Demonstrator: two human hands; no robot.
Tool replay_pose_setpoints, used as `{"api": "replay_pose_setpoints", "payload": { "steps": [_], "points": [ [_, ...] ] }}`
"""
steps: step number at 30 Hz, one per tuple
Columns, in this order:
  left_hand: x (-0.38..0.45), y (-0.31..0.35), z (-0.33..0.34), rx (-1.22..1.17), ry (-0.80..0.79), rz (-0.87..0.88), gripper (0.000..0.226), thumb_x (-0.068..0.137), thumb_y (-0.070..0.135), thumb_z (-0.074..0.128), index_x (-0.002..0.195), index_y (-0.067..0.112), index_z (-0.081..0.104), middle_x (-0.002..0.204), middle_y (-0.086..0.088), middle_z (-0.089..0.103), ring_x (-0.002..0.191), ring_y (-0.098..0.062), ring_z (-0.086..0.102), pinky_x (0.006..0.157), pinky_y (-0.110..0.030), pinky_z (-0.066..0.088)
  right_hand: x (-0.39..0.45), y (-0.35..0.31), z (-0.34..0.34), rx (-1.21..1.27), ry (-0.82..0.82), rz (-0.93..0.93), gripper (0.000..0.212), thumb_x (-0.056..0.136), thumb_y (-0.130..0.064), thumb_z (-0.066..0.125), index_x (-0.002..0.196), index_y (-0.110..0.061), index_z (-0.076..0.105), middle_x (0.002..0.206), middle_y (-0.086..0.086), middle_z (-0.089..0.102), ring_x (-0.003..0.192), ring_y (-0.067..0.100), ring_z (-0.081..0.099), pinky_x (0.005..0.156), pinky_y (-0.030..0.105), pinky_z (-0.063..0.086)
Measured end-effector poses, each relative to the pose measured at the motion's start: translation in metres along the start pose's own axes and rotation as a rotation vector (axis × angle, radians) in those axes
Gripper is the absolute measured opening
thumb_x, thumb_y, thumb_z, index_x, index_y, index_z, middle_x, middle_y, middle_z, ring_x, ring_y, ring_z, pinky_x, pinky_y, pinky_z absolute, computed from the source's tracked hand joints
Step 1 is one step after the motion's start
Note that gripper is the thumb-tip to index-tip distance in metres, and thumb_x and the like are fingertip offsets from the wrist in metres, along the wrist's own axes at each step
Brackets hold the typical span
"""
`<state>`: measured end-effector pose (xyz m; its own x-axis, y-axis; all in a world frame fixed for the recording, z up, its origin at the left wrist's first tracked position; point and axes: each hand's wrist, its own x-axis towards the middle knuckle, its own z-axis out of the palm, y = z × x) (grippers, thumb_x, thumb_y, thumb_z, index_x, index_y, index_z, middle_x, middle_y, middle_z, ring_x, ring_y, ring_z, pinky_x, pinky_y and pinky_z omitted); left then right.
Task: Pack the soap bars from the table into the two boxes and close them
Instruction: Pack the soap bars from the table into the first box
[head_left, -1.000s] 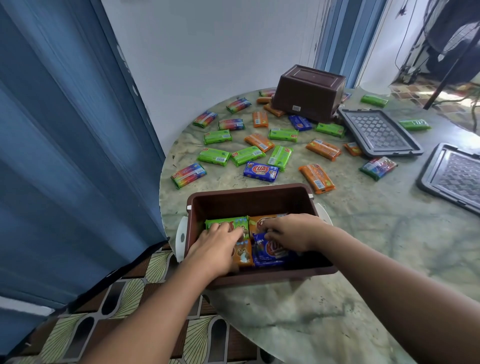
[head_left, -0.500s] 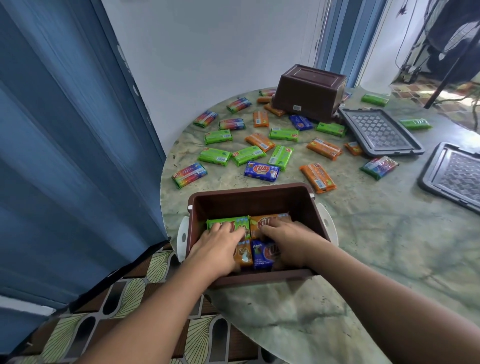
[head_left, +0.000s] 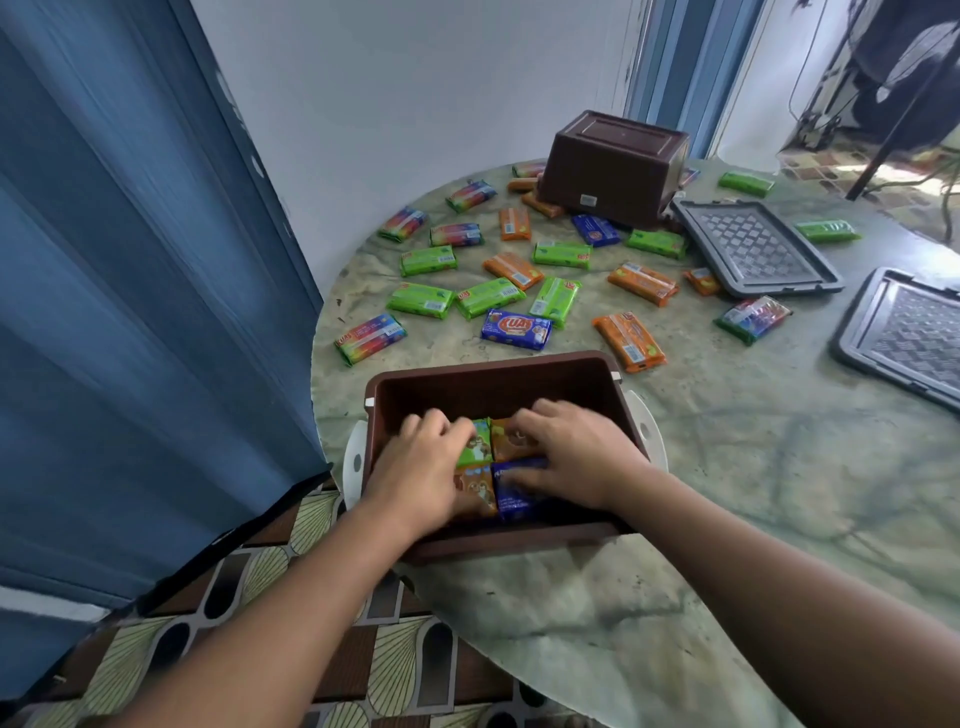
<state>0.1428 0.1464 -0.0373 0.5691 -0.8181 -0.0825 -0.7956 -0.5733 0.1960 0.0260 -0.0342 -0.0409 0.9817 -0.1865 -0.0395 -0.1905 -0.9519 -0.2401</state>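
Low in the centre of the frame, the open brown box (head_left: 498, 379) holds four soap bars (head_left: 511, 441); the left hand (head_left: 421, 470) and right hand (head_left: 576, 452) press down on them with fingers bent, gripping nothing. Above it, loose soap bars (head_left: 517, 328) lie scattered across the marbled table (head_left: 753, 467), around an upturned brown box (head_left: 613, 166) and two grey lids (head_left: 753, 247).

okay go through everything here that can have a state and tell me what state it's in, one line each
Near box: upright, open, partly filled.
Far box: upside down on the table.
Two lids: off, lying flat on the table.
Loose soap bars: still scattered, unpacked.
Left hand: inside the near box, on the packed bars.
Right hand: inside the near box, on the packed bars.
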Motion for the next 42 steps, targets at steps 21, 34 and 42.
{"api": "replay_pose_setpoints", "payload": {
  "steps": [21, 34, 42],
  "points": [
    [0.073, -0.061, -0.015, 0.130, 0.169, -0.201, 0.028, 0.101, 0.033, 0.058, 0.122, 0.025, 0.042, 0.122, -0.002, 0.053, 0.114, -0.029, 0.044, 0.064, -0.037, 0.039, 0.063, 0.032, -0.029, -0.101, 0.101, 0.242, 0.039, 0.103, -0.038, 0.055, 0.138, -0.042, 0.041, 0.132, -0.001, 0.052, 0.124, 0.029, 0.044, 0.097, 0.047, 0.041],
    [0.120, -0.122, -0.028, 0.121, 0.153, -0.149, 0.032, 0.100, 0.032, 0.059, 0.126, 0.025, 0.043, 0.124, -0.005, 0.055, 0.113, -0.030, 0.045, 0.077, -0.042, 0.051, 0.124, 0.013, -0.028, -0.076, 0.107, 0.301, 0.039, 0.102, -0.034, 0.055, 0.139, -0.041, 0.043, 0.132, 0.001, 0.052, 0.125, 0.031, 0.043, 0.095, 0.048, 0.040],
    [0.131, -0.133, -0.026, 0.188, 0.190, -0.099, 0.034, 0.099, 0.037, 0.059, 0.127, 0.024, 0.044, 0.122, -0.005, 0.056, 0.109, -0.028, 0.049, 0.074, -0.040, 0.051, 0.130, 0.010, -0.025, -0.067, 0.126, 0.321, 0.036, 0.102, -0.034, 0.055, 0.135, -0.041, 0.042, 0.132, 0.001, 0.052, 0.124, 0.030, 0.043, 0.095, 0.049, 0.041]
  ]
}}
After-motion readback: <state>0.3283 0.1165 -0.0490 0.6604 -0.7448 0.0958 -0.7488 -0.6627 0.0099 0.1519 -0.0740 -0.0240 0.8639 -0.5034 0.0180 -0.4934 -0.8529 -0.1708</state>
